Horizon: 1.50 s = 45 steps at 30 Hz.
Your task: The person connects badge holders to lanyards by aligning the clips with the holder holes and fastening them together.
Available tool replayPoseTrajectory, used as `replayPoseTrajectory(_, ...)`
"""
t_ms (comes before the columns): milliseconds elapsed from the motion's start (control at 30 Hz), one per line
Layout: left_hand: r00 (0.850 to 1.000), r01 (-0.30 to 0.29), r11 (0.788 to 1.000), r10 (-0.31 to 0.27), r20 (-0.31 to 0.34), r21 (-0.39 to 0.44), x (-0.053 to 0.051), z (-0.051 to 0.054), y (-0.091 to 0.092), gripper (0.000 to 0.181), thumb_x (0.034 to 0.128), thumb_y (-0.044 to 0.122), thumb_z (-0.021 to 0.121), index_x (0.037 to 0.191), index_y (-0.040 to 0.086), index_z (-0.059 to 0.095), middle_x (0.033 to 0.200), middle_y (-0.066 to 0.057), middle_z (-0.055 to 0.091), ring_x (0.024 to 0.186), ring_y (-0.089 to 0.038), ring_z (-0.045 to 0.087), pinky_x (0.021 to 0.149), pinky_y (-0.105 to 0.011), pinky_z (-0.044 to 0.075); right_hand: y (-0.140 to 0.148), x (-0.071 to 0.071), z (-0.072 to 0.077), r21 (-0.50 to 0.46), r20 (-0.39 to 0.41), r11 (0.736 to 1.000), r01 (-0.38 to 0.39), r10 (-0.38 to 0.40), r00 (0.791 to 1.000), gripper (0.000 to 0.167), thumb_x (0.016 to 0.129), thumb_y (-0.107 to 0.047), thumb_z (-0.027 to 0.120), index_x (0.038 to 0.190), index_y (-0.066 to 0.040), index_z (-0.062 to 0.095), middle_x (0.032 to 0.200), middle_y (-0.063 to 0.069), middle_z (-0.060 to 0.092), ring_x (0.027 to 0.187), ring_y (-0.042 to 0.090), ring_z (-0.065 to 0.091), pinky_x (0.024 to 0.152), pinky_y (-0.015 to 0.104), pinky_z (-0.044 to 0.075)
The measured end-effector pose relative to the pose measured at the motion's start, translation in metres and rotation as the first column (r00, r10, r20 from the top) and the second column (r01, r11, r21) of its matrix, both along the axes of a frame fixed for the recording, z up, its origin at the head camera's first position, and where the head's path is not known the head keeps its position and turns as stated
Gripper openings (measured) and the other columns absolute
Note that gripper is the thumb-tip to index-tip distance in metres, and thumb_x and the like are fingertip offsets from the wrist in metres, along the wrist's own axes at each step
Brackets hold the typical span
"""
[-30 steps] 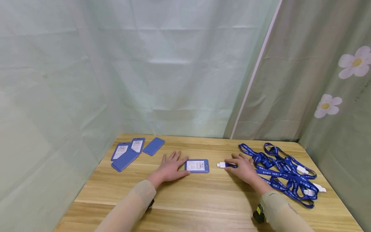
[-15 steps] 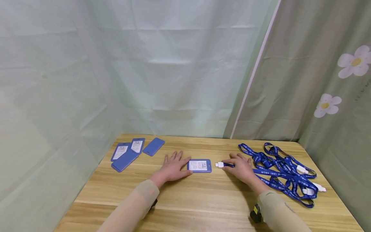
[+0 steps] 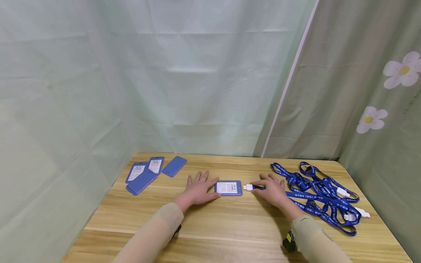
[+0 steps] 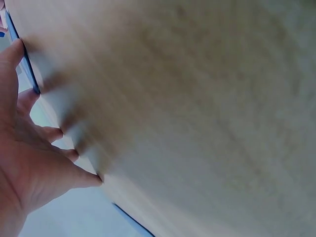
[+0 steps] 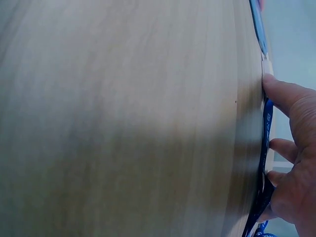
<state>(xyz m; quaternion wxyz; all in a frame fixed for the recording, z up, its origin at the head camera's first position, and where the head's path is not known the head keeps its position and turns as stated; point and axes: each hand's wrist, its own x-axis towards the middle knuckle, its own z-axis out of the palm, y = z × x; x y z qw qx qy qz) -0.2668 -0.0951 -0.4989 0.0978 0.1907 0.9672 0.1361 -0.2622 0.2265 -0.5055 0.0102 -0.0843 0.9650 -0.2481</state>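
Note:
Near the table's middle lies a blue badge holder (image 3: pixel 227 187) with a white card face, its slotted end to the right. My left hand (image 3: pixel 197 190) has its fingers spread, and its thumb and index finger hold the holder's left end by the two long edges. To the right, my right hand (image 3: pixel 272 190) pinches the end of a dark blue printed lanyard (image 3: pixel 291 194) just behind its white plastic clip (image 3: pixel 248 187). The clip points at the slot with a very narrow gap or slight touch; I cannot tell which. In the right wrist view, the thumb (image 5: pixel 281 92) meets the clip end.
Several other badge holders (image 3: pixel 141 182) lie at the back left, some overlapping. A tangled heap of blue lanyards (image 3: pixel 332 199) with white clips covers the table's right side. Pale curtains (image 3: pixel 197 91) stand behind and beside the wooden table (image 3: pixel 230 230).
My left hand has slid the badge holder to the right. My right hand has moved slightly left with the lanyard end, so the gap between clip and holder has shrunk.

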Motion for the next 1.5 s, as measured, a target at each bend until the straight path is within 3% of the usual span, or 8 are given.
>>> replayPoseTrajectory(533,0.999,-0.032,0.999,0.032,0.017,-0.012,-0.0007,0.0001,0.0034,0.075,0.0926,0.072,0.055,0.158,0.038,0.040,0.169,-0.018,0.017,0.153,-0.049,0.007,0.113,-0.077,0.003,0.0003,-0.0024,-0.0034,-0.017,0.027,1.000,0.004,-0.004,1.000,0.034,0.090,-0.039,0.080,0.120,-0.024,0.079,0.156,0.020,0.044,0.148,0.052,0.021,0.109,0.080,-0.005)
replayPoseTrajectory(1500,1.000,-0.017,0.999,0.018,0.013,-0.042,-0.0013,0.0015,0.0056,0.074,0.0939,0.073,0.052,0.158,0.038,0.039,0.168,-0.019,0.019,0.152,-0.050,0.008,0.112,-0.079,0.005,-0.0007,-0.0021,-0.0034,-0.022,0.025,1.000,0.016,-0.015,1.000,0.034,0.089,-0.039,0.080,0.120,-0.026,0.079,0.157,0.021,0.043,0.148,0.052,0.019,0.109,0.080,-0.007)
